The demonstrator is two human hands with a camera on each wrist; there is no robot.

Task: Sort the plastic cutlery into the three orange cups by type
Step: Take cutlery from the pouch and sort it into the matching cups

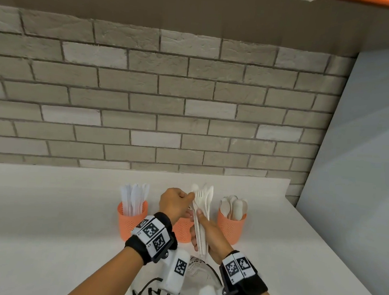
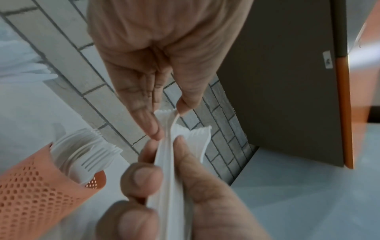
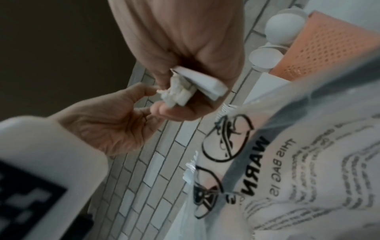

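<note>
Above the middle perforated orange plastic cup point(image 1: 183, 230), I'm gripping a bundle of white plastic cutlery point(image 1: 202, 217) in my right hand point(image 1: 208, 234), fingers curled round the handles, long axis roughly upright with heads pointing up and away. My left hand point(image 1: 173, 204) is nearer the heads, thumb and fingertips point(image 2: 153, 128) pinching one white plastic fork point(image 2: 164, 120) at its tines. Forks are already standing in that cup directly below, so lifting it clear should be a short drop.
</note>
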